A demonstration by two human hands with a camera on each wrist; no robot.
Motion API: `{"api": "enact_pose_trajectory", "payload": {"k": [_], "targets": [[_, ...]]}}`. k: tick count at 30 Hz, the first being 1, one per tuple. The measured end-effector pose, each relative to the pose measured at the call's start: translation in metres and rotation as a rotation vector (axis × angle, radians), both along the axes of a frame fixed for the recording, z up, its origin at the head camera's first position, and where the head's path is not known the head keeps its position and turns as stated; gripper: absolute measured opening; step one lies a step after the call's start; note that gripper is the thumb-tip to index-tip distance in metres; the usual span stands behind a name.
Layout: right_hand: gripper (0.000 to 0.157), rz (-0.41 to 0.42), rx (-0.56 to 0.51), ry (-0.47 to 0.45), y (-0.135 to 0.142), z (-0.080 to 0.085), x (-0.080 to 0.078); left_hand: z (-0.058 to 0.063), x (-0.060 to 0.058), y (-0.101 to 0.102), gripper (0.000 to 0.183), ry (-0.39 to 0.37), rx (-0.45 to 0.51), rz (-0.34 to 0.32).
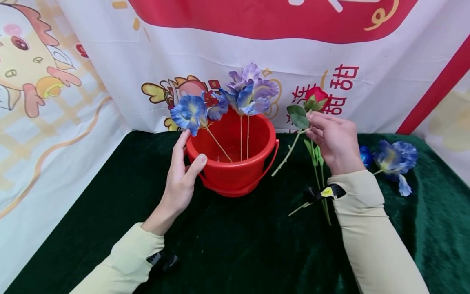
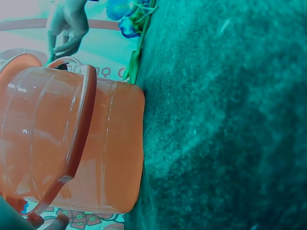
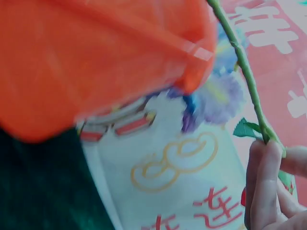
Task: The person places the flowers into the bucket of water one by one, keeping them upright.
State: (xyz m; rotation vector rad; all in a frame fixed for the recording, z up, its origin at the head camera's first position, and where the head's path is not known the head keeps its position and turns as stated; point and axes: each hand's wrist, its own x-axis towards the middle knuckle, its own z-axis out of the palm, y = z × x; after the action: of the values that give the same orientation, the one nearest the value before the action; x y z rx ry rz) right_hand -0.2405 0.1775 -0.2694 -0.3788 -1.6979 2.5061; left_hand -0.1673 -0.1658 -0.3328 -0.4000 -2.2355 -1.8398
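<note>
A red bucket [image 1: 235,173] stands on the dark green cloth, with its handle hanging at the side. Two long-stemmed blue flowers and a purple one lean in it, among them a blue iris-like flower [image 1: 189,112] on the left and a purple flower [image 1: 253,79]. My left hand [image 1: 180,175] rests on the bucket's left side, its fingers and thumb fairly straight along the rim. To the right of the bucket, my right hand [image 1: 334,141] pinches the stem of a red rose [image 1: 316,98] just below the bloom. The rose's stem [image 3: 247,72] slants down toward the bucket, outside it.
Green stems [image 1: 319,179] lie on the cloth under my right wrist. Farther right lies another blue flower [image 1: 396,161]. A white printed backdrop [image 1: 205,53] hangs close behind the bucket. A strap with a black device [image 1: 332,191] is on the right wrist.
</note>
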Motion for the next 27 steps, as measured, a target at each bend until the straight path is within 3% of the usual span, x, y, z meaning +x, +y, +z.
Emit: {"api": "enact_pose_trajectory", "payload": {"k": [7, 13, 16, 22, 27], "targets": [[0.01, -0.067, -0.243, 0.041, -0.009, 0.013, 0.006, -0.001, 0.0, 0.0, 0.072, 0.008, 0.0, -0.004], [0.035, -0.169, -0.275, 0.076, -0.028, 0.017, 0.009, -0.001, 0.001, -0.001, 0.071, 0.007, 0.006, -0.004], [0.039, -0.194, -0.266, 0.124, -0.039, 0.016, 0.011, -0.001, 0.001, 0.0, 0.071, 0.007, 0.003, -0.004], [0.024, -0.233, -0.121, 0.309, -0.06, 0.006, 0.015, 0.0, 0.001, 0.0, 0.071, 0.006, -0.004, -0.002], [0.022, -0.232, 0.134, 0.508, -0.074, -0.005, 0.018, 0.0, 0.001, 0.0, 0.071, 0.009, -0.007, 0.0]]}}
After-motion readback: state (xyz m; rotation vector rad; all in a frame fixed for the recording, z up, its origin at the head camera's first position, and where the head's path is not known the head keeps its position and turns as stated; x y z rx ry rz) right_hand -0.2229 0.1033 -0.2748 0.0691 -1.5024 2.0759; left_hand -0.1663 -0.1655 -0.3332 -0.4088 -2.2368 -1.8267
